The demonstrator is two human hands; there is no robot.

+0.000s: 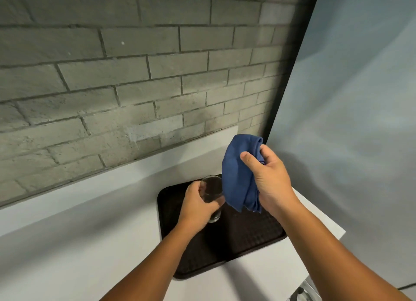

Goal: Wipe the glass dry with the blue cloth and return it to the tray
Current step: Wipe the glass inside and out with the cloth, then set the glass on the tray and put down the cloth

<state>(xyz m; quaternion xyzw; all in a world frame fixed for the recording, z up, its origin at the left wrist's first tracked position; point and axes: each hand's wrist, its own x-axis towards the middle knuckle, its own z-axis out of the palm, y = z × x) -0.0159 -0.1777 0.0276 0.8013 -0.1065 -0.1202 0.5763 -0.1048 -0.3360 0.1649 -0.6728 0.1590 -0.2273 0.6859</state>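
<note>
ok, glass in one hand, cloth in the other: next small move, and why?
Probably bring the blue cloth in the right hand onto the glass. The left hand grips the glass over the tray, and the cloth hangs beside it.

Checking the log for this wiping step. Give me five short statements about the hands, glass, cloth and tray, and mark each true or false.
1. The left hand grips the glass. True.
2. The blue cloth lies flat on the tray. False: the right hand holds it bunched up in the air, above the tray.
3. The tray is dark and sits on a white counter. True.
4. The cloth is stuffed inside the glass. False: it hangs beside the glass, to its right.
5. The wall behind the counter is smooth white tile. False: it is grey brick.
</note>
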